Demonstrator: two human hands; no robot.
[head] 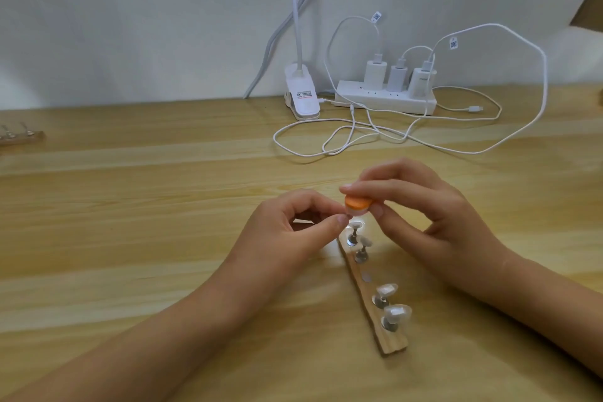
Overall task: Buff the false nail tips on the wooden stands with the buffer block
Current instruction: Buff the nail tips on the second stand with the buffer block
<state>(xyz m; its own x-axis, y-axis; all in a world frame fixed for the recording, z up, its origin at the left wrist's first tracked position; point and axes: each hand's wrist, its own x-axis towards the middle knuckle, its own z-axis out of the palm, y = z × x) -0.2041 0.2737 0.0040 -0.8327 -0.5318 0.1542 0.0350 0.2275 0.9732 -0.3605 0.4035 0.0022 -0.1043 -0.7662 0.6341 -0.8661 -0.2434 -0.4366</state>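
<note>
A narrow wooden stand (388, 333) lies on the table between my hands, running from near to far. Several pearly false nail tips on metal pegs stand on it, such as one at the near end (397, 313); one peg spot in the middle of the row (367, 277) is bare. My right hand (434, 215) pinches an orange-topped buffer block (456, 202) above the stand's far end. My left hand (293, 232) pinches a small nail tip (452, 214) pressed under the block; the tip is mostly hidden.
A white power strip (385, 99) with three chargers and looping white cables (359, 137) lies at the back of the wooden table (130, 238). A white clip lamp base (301, 95) stands beside it. Another wooden stand with pegs (19, 137) sits at the far left edge.
</note>
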